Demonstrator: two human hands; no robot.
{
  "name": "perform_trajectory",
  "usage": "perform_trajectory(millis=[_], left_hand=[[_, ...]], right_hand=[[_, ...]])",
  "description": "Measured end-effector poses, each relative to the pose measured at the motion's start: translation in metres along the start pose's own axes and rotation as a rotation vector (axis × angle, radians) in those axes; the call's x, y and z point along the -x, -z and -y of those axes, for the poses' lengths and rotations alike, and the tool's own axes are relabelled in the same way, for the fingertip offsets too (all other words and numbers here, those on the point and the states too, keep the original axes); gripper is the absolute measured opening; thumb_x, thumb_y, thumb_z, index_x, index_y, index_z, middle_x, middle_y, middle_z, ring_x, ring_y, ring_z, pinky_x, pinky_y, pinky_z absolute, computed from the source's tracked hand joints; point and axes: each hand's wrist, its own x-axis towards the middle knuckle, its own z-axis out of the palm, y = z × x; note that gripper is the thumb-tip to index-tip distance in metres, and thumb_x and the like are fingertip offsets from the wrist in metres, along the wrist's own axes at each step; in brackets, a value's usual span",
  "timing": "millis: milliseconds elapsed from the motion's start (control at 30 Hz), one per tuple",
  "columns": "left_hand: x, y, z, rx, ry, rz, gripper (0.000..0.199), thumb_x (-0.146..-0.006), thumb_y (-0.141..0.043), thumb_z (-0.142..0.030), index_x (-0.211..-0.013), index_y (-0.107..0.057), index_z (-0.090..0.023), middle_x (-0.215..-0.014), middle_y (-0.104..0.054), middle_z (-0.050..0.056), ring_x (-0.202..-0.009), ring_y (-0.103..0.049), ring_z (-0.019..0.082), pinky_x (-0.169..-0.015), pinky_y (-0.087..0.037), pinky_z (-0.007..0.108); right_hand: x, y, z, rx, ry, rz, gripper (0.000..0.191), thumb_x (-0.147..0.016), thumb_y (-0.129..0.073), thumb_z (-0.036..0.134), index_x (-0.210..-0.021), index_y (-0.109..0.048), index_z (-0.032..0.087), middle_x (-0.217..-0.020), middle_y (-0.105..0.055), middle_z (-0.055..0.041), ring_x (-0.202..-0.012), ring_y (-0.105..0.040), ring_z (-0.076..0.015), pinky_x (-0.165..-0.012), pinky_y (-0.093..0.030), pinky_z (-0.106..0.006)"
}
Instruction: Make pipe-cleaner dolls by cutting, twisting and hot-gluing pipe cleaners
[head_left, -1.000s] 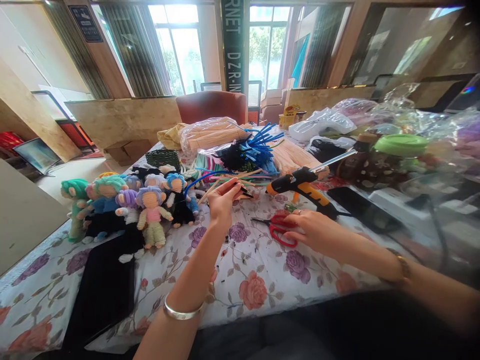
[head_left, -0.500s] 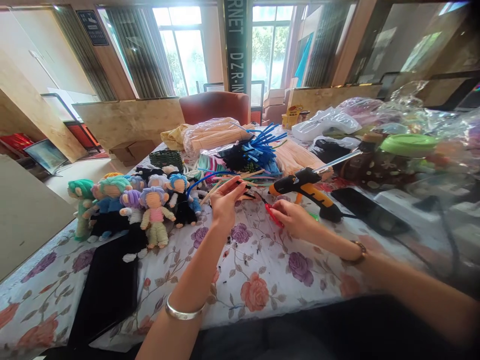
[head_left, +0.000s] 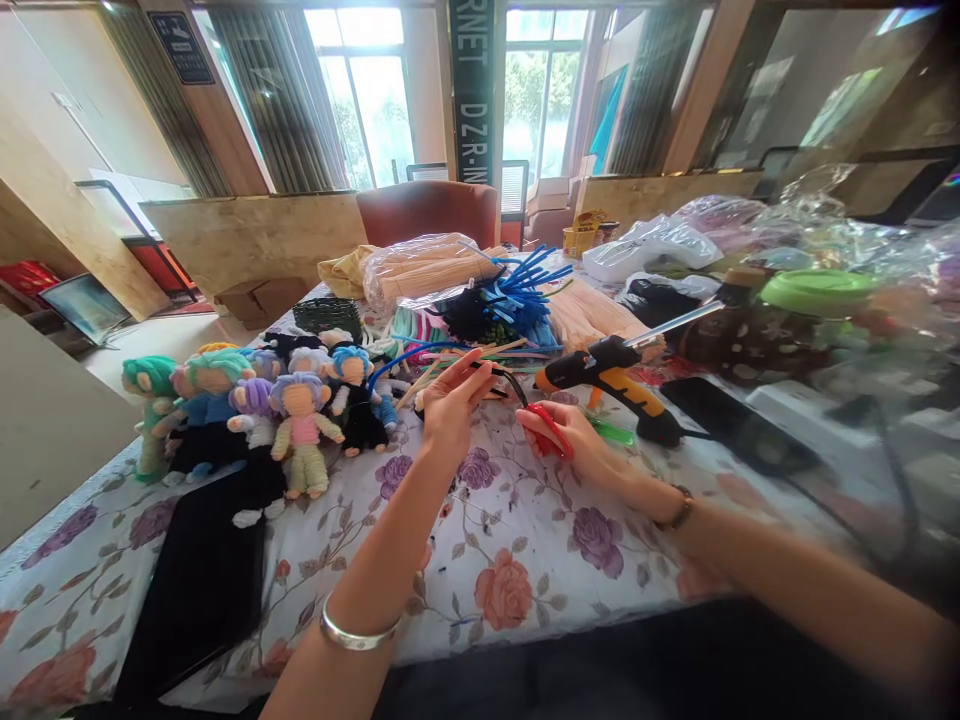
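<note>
My left hand (head_left: pixel 451 408) pinches a black chenille stem (head_left: pixel 513 378) between thumb and fingers. The stem arcs to the right and bends down to the fingertips of my right hand (head_left: pixel 574 445). Red-handled scissors (head_left: pixel 553 432) are held in that same right hand; their blades are largely hidden. An orange and black glue gun (head_left: pixel 600 368) lies just beyond the right hand, a clear glue stick (head_left: pixel 675 324) poking from its back. Beside it rests a small green piece (head_left: pixel 613 431). Small dark scraps lie on the flowered tablecloth (head_left: pixel 480 540) below my hands.
Several chenille dolls (head_left: pixel 304 430) stand at the left, behind a black flat device (head_left: pixel 195 580). Blue stems (head_left: pixel 525 290) and wrapped peach stems (head_left: pixel 427 268) are piled at the back. A dark phone (head_left: pixel 739 425) and a green-lidded jar (head_left: pixel 817 295) are on the right.
My right hand has moved slightly left, closer to my left hand. The scissors have turned more upright, and the black stem now curves across to the right fingertips.
</note>
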Motion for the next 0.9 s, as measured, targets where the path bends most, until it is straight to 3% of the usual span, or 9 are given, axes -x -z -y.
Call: perform_trajectory(millis=[433,900], left_hand=[[0.0025,-0.0044,-0.001,-0.021,-0.013,0.1,0.024,-0.063,-0.075,-0.011,-0.086,-0.07,-0.016,-0.068,-0.065,0.002,-0.092,-0.068,0.023,-0.082,-0.053,0.034],[0.0045,-0.0063,-0.0017,-0.051,-0.025,0.106,0.029,-0.06,-0.076,-0.014,-0.089,-0.071,-0.016,-0.068,-0.067,0.001,-0.091,-0.068,0.02,-0.08,-0.052,0.029]], right_hand=[[-0.0012,0.0024,-0.0008,0.074,0.085,0.024,0.042,-0.08,-0.052,0.061,-0.07,-0.047,0.02,-0.062,-0.048,0.0021,-0.055,-0.039,-0.0106,-0.048,-0.031,-0.025],[-0.0016,0.0016,-0.0001,0.02,0.108,0.002,0.041,-0.079,-0.055,0.058,-0.066,-0.043,0.02,-0.054,-0.043,0.005,-0.047,-0.036,-0.0089,-0.044,-0.028,-0.025]])
